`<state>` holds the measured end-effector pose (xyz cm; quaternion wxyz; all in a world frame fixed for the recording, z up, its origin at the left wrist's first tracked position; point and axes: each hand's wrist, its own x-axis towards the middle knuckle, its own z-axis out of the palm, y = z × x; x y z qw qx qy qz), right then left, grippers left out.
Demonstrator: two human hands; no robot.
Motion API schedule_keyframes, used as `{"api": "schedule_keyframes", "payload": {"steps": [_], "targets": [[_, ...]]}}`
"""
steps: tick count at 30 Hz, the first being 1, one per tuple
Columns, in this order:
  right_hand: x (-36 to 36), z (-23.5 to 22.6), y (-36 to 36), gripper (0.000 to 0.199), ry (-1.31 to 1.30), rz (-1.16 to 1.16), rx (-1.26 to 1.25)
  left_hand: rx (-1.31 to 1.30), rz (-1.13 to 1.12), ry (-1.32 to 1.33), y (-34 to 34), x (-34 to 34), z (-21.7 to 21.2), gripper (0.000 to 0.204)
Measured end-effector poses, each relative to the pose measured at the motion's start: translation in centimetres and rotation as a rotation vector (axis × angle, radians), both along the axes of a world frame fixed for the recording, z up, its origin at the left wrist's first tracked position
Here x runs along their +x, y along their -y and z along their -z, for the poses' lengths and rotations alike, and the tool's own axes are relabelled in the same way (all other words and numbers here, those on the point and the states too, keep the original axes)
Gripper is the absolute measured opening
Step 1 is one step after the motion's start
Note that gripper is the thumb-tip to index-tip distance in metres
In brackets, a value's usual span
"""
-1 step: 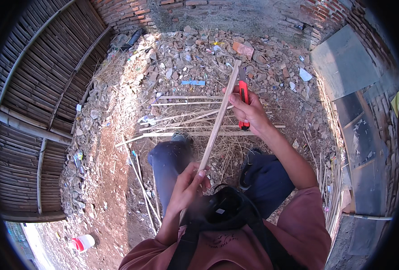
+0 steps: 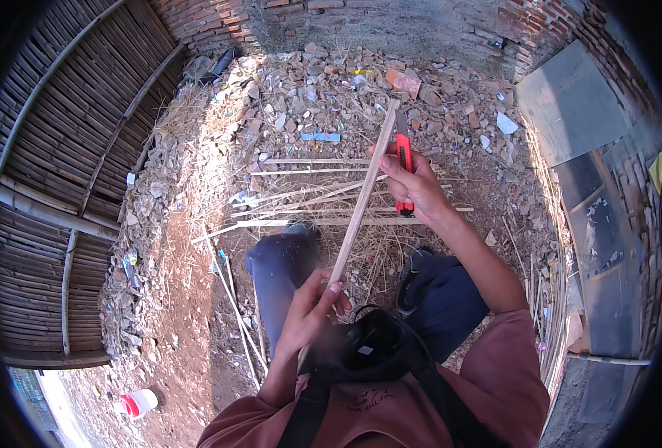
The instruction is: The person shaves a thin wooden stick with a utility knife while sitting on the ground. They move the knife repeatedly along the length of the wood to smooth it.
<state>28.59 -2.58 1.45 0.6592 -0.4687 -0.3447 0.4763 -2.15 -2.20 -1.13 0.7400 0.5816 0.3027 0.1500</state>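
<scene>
My left hand (image 2: 312,308) grips the near end of a long, pale bamboo strip (image 2: 361,210). The strip slants up and away to the right, over my knees. My right hand (image 2: 419,185) is closed on a red utility knife (image 2: 404,158), whose blade end lies against the strip near its far end. Both hands are held above the ground in front of me, with my dark trouser legs below them.
Several more thin bamboo strips (image 2: 308,222) lie crosswise on the dry, straw-strewn ground. Brick rubble (image 2: 308,97) is heaped toward a brick wall (image 2: 420,15). A woven bamboo panel (image 2: 62,134) stands at left, grey slabs (image 2: 570,104) at right, and a red-and-white cup (image 2: 138,403) at lower left.
</scene>
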Motion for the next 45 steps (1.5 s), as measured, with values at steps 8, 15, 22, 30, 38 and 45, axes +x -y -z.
{"api": "schedule_keyframes", "payload": {"steps": [8, 15, 22, 30, 38, 45], "targets": [[-0.4, -0.6, -0.1, 0.035, 0.097, 0.013, -0.021, 0.015, -0.086, 0.098, -0.6, 1.0, 0.7, 0.018], [-0.8, 0.6, 0.4, 0.045, 0.599, 0.142, 0.231, -0.089, -0.149, 0.145, -1.8, 0.7, -0.3, 0.022], [-5.3, 1.0, 1.5, 0.027, 1.344, 0.05, 0.403, -0.059, -0.214, 0.096, -1.7, 1.2, -1.1, 0.016], [-7.2, 1.8, 1.9, 0.027, 1.337, 0.039, 0.454, 0.312, -0.265, 0.008, -2.5, 2.3, -2.2, 0.019], [-7.5, 2.1, 2.0, 0.024, 1.246, -0.002, 0.421, 0.226, -0.272, 0.048, -2.3, 2.7, -1.9, 0.024], [-8.2, 1.4, 2.3, 0.03, 1.268, 0.034, 0.373, 0.273, -0.35, 0.063, -2.2, 2.9, -0.8, 0.022]]}}
